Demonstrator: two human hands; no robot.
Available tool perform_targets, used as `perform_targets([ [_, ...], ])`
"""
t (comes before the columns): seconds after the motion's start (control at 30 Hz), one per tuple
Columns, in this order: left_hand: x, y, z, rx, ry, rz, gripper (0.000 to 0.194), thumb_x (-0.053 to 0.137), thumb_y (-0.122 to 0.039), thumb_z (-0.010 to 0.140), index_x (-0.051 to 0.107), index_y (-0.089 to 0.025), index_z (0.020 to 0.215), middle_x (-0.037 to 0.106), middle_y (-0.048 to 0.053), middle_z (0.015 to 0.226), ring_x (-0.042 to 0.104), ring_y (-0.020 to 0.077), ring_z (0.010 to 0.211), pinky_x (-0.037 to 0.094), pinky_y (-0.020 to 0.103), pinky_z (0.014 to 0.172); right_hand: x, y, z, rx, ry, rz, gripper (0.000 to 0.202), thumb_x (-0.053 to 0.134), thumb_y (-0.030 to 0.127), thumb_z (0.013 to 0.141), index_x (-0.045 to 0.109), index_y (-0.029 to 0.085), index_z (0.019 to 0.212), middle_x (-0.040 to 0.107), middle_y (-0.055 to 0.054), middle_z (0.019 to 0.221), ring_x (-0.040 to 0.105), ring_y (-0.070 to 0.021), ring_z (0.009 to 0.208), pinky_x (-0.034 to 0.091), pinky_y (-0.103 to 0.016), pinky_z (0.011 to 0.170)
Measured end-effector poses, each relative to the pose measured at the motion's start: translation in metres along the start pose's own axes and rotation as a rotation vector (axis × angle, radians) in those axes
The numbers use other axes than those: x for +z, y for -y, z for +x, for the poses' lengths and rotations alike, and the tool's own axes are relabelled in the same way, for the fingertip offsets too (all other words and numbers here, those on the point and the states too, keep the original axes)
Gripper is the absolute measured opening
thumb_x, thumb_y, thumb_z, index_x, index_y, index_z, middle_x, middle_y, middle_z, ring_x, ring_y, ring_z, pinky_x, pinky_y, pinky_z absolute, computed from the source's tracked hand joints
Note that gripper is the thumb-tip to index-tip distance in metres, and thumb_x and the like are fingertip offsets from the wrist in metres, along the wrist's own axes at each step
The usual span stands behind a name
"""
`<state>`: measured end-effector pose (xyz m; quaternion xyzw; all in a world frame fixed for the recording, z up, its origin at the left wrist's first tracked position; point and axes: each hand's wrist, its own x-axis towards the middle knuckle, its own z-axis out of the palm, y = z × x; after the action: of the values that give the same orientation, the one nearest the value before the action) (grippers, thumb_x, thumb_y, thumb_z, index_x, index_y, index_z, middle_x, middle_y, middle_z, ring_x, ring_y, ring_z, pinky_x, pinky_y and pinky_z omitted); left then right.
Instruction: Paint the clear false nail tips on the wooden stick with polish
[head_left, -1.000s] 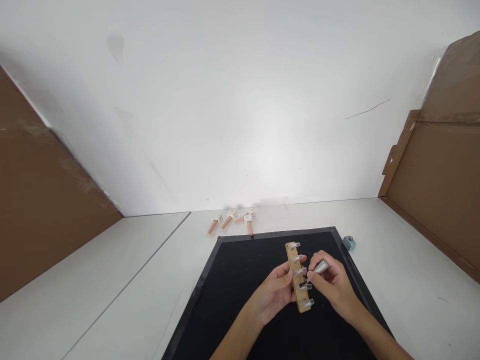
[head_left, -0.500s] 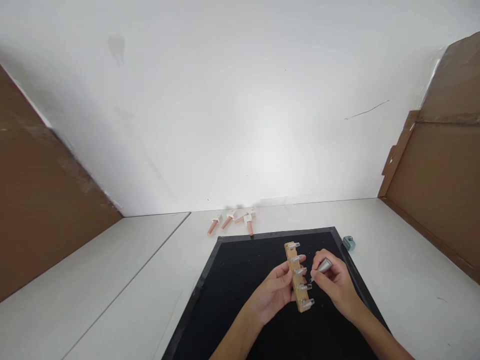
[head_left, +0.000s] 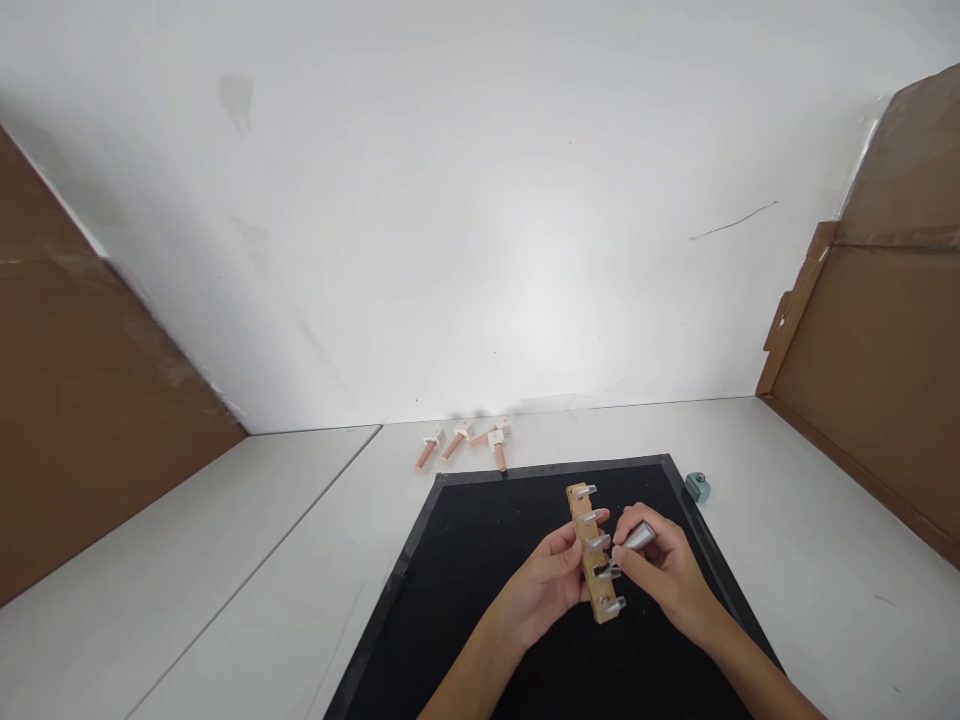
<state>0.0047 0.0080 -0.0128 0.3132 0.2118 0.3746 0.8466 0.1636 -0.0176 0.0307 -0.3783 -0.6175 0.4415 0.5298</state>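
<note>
In the head view, my left grip (head_left: 547, 585) is closed, thumb and fingers pinching a narrow wooden strip (head_left: 597, 587) around the middle of its length. The strip is over the black mat (head_left: 465, 570), tilted, its far end leaning a little to the left; five clear tips (head_left: 613, 605) sit along it in a row, poking out to the right. My right grip (head_left: 667, 575) is drawn in tight around a silver-handled tool (head_left: 639, 537), whose thin dark end slants down to the fourth tip from the far end; whether it touches, I cannot tell. Beyond the mat's far left corner, four pink-and-white pieces (head_left: 427, 455) lie loosely grouped on the white table (head_left: 825, 520), the nearest one reaching the mat's border. A small teal block (head_left: 697, 487) sits just beside the mat's far right corner. A white wall (head_left: 480, 200) rises behind, with brown cardboard (head_left: 885, 350) at both sides.
</note>
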Motion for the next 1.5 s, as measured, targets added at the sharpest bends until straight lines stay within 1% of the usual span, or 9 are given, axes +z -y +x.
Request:
perform_targets([
  [0.13,0.0004,-0.0007,-0.0010,-0.002,0.010,-0.022,0.036,0.068,-0.027,0.069,0.064,-0.020,0.105,0.064,0.005,0.087,0.058,0.0154,0.079,0.042,0.031,0.073,0.0006,0.0015,0.0007,0.005,-0.008,-0.017,0.012,0.059,0.023,0.070,0.051,0.019,0.063,0.042,0.005,0.058,0.036,-0.0104,0.049,0.031,-0.022,0.046],
  [0.33,0.0019,-0.0028,-0.0033,-0.003,-0.008,-0.067,0.037,0.070,-0.025,0.067,0.065,-0.018,0.103,0.063,0.003,0.083,0.058,0.0137,0.076,0.039,0.030,0.074,0.0023,0.0043,0.0007,-0.006,-0.047,-0.008,0.011,0.057,0.019,0.067,0.048,0.020,0.059,0.040,0.005,0.055,0.034,-0.0107,0.048,0.030,-0.023,0.046],
  [0.53,0.0010,-0.0043,-0.0054,-0.006,-0.011,-0.051,0.038,0.070,-0.025,0.068,0.064,-0.019,0.105,0.061,0.003,0.085,0.056,0.0122,0.074,0.038,0.029,0.073,0.0019,0.0066,0.0010,0.004,-0.070,0.003,0.011,0.054,0.017,0.065,0.047,0.021,0.058,0.038,0.006,0.054,0.033,-0.0106,0.047,0.029,-0.023,0.044],
  [0.7,0.0012,-0.0057,-0.0070,0.001,-0.010,-0.067,0.040,0.071,-0.025,0.066,0.064,-0.018,0.105,0.062,0.003,0.084,0.057,0.0123,0.074,0.039,0.029,0.073,0.0017,0.0048,0.0017,-0.045,-0.107,0.023,0.011,0.054,0.016,0.065,0.047,0.021,0.058,0.042,0.004,0.055,0.035,-0.0116,0.048,0.030,-0.023,0.044],
  [0.83,0.0027,-0.0071,-0.0084,-0.007,-0.026,-0.079,0.041,0.073,-0.025,0.065,0.065,-0.018,0.104,0.063,0.003,0.083,0.057,0.0124,0.074,0.040,0.029,0.073,0.0023,0.0045,0.0011,-0.067,-0.131,0.062,0.011,0.057,0.019,0.068,0.049,0.021,0.060,0.045,0.003,0.057,0.038,-0.0122,0.049,0.033,-0.023,0.044],
  [1.03,-0.0001,-0.0051,-0.0075,0.004,0.000,-0.066,0.036,0.068,-0.024,0.070,0.064,-0.019,0.105,0.063,0.003,0.086,0.058,0.0133,0.076,0.040,0.030,0.074,0.0028,0.0065,-0.0005,-0.043,-0.074,0.058,0.012,0.061,0.026,0.073,0.054,0.020,0.066,0.044,0.003,0.061,0.040,-0.0115,0.051,0.036,-0.022,0.047],
  [1.23,-0.0010,-0.0040,-0.0062,0.011,0.029,-0.059,0.035,0.066,-0.023,0.072,0.063,-0.021,0.107,0.064,0.004,0.090,0.059,0.0146,0.078,0.041,0.031,0.074,0.0041,0.0098,0.0004,-0.009,-0.005,0.008,0.012,0.062,0.027,0.073,0.055,0.020,0.068,0.047,0.002,0.063,0.043,-0.0121,0.053,0.037,-0.023,0.049],
  [1.33,-0.0004,-0.0041,-0.0063,0.011,0.018,-0.070,0.036,0.068,-0.024,0.070,0.063,-0.021,0.106,0.063,0.003,0.089,0.059,0.0135,0.077,0.041,0.030,0.073,0.0041,0.0089,0.0005,-0.007,-0.003,0.003,0.011,0.061,0.026,0.073,0.054,0.020,0.067,0.046,0.002,0.063,0.042,-0.0121,0.053,0.036,-0.023,0.049],
  [1.5,-0.0013,-0.0035,-0.0070,0.029,0.026,-0.075,0.036,0.068,-0.023,0.070,0.063,-0.022,0.106,0.062,0.003,0.088,0.059,0.0143,0.079,0.041,0.031,0.074,0.0031,0.0081,-0.0002,-0.022,-0.043,0.002,0.011,0.060,0.023,0.070,0.052,0.020,0.063,0.043,0.003,0.060,0.038,-0.0119,0.051,0.033,-0.023,0.048],
])
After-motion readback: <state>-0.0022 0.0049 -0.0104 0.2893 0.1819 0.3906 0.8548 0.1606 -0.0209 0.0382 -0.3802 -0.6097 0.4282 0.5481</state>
